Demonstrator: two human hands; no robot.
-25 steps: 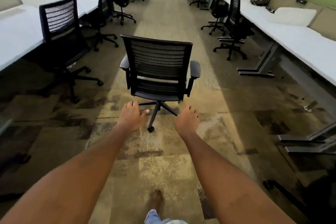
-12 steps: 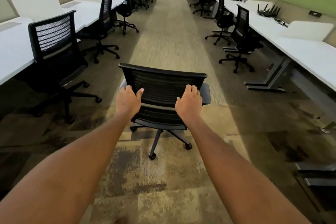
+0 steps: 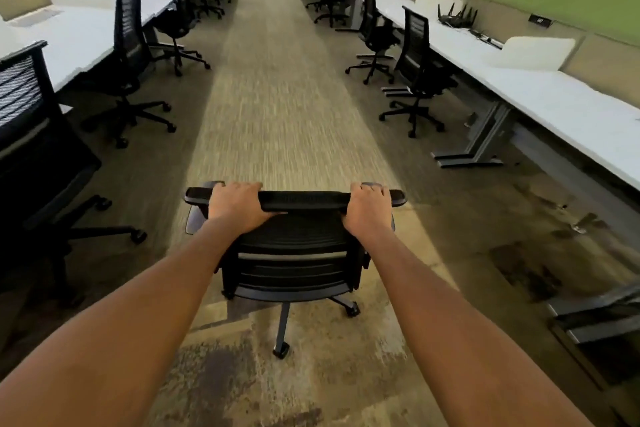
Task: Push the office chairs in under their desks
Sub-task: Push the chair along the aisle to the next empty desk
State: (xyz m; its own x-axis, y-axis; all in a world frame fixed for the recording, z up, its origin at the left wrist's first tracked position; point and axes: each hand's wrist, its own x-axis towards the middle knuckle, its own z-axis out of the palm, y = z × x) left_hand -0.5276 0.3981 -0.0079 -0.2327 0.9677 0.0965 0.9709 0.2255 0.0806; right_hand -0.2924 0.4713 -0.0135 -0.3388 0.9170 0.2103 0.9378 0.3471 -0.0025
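Note:
A black mesh-backed office chair (image 3: 294, 253) stands in the middle of the carpeted aisle with its back toward me. My left hand (image 3: 237, 206) grips the top rail of its backrest near the left end. My right hand (image 3: 367, 210) grips the same rail near the right end. The chair's seat is hidden behind the backrest; its castor base shows below. White desks run along the left (image 3: 79, 42) and the right (image 3: 568, 107) of the aisle.
Other black chairs stand at the desks: one close at the left (image 3: 31, 156), another further up the left (image 3: 133, 69), two on the right (image 3: 420, 73). Grey desk legs (image 3: 481, 142) jut toward the aisle on the right. A black router (image 3: 455, 15) lies on the right desk.
I walked up to the chair and both hands rose from in front of its backrest to close over the top rail. The chair now sits nearer and lower in view.

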